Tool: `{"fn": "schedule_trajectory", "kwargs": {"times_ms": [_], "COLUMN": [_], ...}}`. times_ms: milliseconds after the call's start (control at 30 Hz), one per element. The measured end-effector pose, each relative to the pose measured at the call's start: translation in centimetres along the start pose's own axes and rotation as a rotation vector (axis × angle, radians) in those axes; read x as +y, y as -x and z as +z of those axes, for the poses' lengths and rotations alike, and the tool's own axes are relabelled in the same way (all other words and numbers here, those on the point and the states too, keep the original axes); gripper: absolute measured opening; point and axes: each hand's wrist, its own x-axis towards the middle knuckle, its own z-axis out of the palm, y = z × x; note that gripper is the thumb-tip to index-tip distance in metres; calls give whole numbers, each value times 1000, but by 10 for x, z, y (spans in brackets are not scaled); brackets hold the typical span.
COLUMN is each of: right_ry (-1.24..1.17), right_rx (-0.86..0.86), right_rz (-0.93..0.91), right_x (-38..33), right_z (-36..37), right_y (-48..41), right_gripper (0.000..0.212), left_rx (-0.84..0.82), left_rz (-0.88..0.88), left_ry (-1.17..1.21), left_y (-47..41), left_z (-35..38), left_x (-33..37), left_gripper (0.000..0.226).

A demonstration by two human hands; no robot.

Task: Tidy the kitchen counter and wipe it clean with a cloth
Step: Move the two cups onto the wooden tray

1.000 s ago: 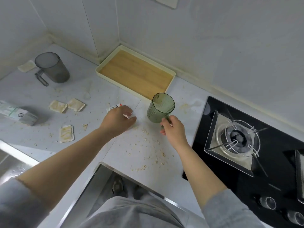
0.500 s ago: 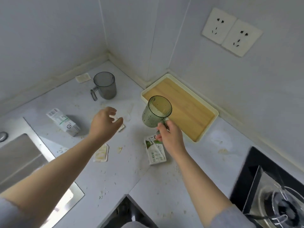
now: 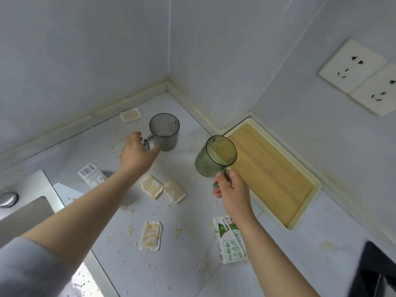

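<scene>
Presently we find the right hand (image 3: pixel 232 189) clamped on the handle of the green cup (image 3: pixel 214 157), held clear of the counter (image 3: pixel 188 264) beside the tray (image 3: pixel 316 186), presumably for stowing. The left hand (image 3: pixel 137 155), fingers apart, brackets the handle of the standing grey cup (image 3: pixel 165 133).

Setting: home kitchen. Evidence:
- Grey counter (image 3: pixel 321 221) runs into a corner of tiled walls (image 3: pixel 85 61).
- A steel sink (image 3: pixel 48 183) is set in at the left, with twin sockets (image 3: pixel 353 69) above.
- On the counter: tray (image 3: pixel 317 185), grey cup (image 3: pixel 165 133), cartons (image 3: pixel 230 243), sachets (image 3: pixel 150 235), crumbs (image 3: pixel 130 229).
- A green cup (image 3: pixel 214 159) is held above it.
- Dark slab (image 3: pixel 377 269) at lower right is probably a hob; it is cropped and blurred.
</scene>
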Motion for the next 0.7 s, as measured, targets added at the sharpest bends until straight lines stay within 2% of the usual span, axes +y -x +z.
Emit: {"fn": "schedule_trajectory", "kwargs": {"times_ms": [200, 333, 533, 700], "right_ry": [8, 5, -3, -29], "right_rx": [-7, -2, 8, 14], "right_rz": [10, 12, 13, 7], "right_x": [1, 1, -1, 4], "right_z": [6, 1, -13, -27], "right_y": [-5, -1, 13, 33], "right_gripper": [24, 23, 25, 24], "left_rx": [-46, -129, -152, -132], "left_rz": [8, 4, -10, 38], "left_ry": [-15, 31, 273, 241], "left_y": [-15, -7, 24, 59], "left_z": [6, 12, 19, 23], "left_x": [3, 0, 3, 8], "left_gripper": [26, 26, 24, 26]}}
